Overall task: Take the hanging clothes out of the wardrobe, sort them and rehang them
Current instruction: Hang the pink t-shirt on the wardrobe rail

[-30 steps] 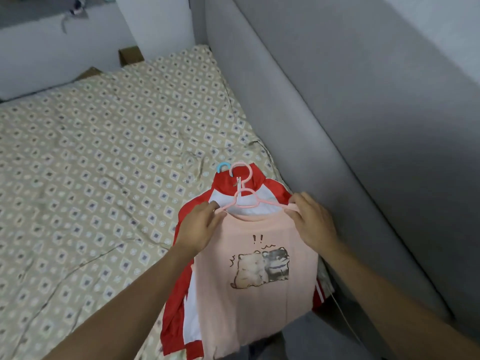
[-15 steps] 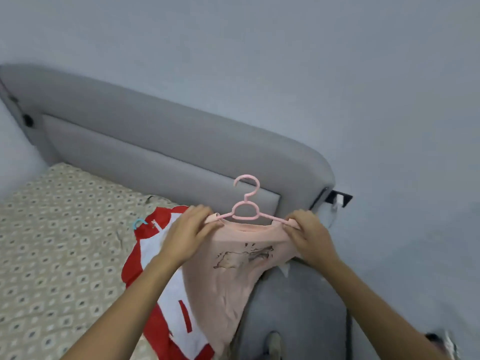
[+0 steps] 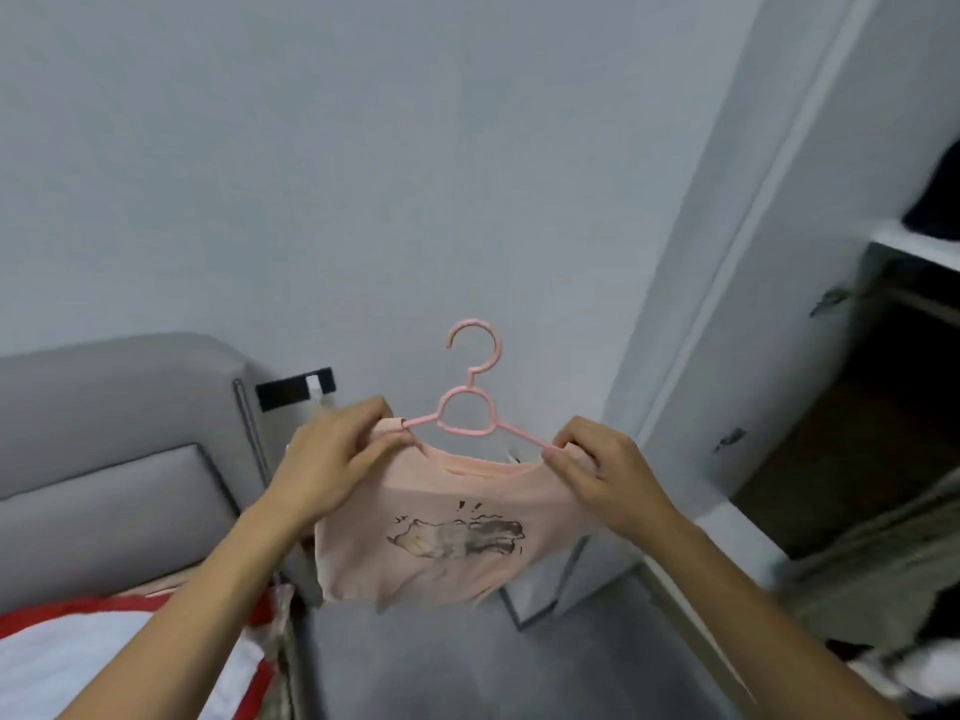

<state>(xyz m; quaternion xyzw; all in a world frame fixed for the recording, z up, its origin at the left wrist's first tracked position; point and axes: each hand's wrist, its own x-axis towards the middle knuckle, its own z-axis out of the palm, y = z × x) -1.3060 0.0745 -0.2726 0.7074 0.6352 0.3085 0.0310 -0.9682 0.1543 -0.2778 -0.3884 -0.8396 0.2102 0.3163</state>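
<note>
Head view: hands [image 3: 332, 459] hide hanger [image 3: 467, 415] ends — wardrobe [image 3: 883, 407] cut off.

Both hands, left [image 3: 332, 459] and right [image 3: 602, 472], raised, fingers pinched.

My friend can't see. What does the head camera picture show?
Two hands, left hand and right hand, hold up a pink T-shirt on a pink hanger by its shoulders. An open wardrobe stands to the right; a red and white garment lies lower left.

at my lower left the bed [image 3: 283, 605] with its grey padded headboard [image 3: 114, 491] carries a red and white garment [image 3: 104, 662], lying flat near the bed's edge.
</note>
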